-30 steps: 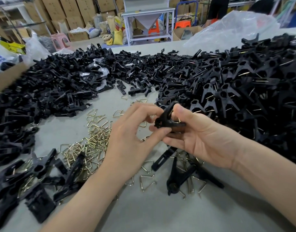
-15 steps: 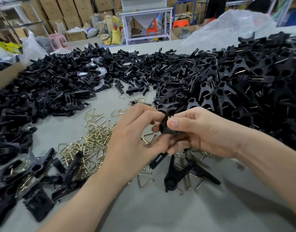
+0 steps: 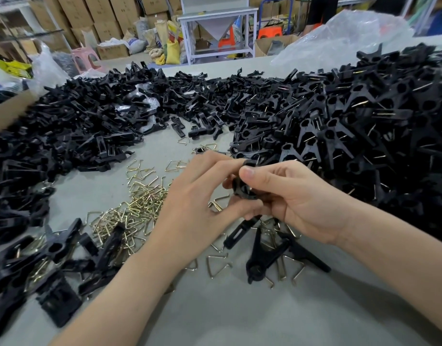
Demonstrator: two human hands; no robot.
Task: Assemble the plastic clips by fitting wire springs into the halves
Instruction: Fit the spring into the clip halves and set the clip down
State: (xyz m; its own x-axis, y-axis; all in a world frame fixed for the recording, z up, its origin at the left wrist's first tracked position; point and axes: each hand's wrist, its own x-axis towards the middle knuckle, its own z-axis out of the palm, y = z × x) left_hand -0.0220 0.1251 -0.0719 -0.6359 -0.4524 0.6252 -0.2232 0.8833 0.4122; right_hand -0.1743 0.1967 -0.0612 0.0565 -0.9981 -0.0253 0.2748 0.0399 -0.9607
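Both hands meet over the middle of the grey table (image 3: 240,318). My right hand (image 3: 297,201) grips a black plastic clip (image 3: 242,188), thumb pressed on its top. My left hand (image 3: 202,203) pinches the same clip from the left, fingers curled round it. Most of the clip is hidden between the fingers; whether a spring sits in it I cannot tell. A loose heap of brass wire springs (image 3: 140,203) lies left of the hands. Under the hands lie a black clip (image 3: 267,255) and a few springs (image 3: 217,265).
Black clip halves (image 3: 77,126) are heaped across the left and back. A tall heap of assembled clips with springs (image 3: 365,121) fills the right. More clips (image 3: 40,265) lie at the near left. A clear plastic bag (image 3: 345,38) lies at the far right edge.
The clip has been drawn deeper into both hands and shows less. My right thumb now presses on its top, and my left fingers have closed tighter round it.
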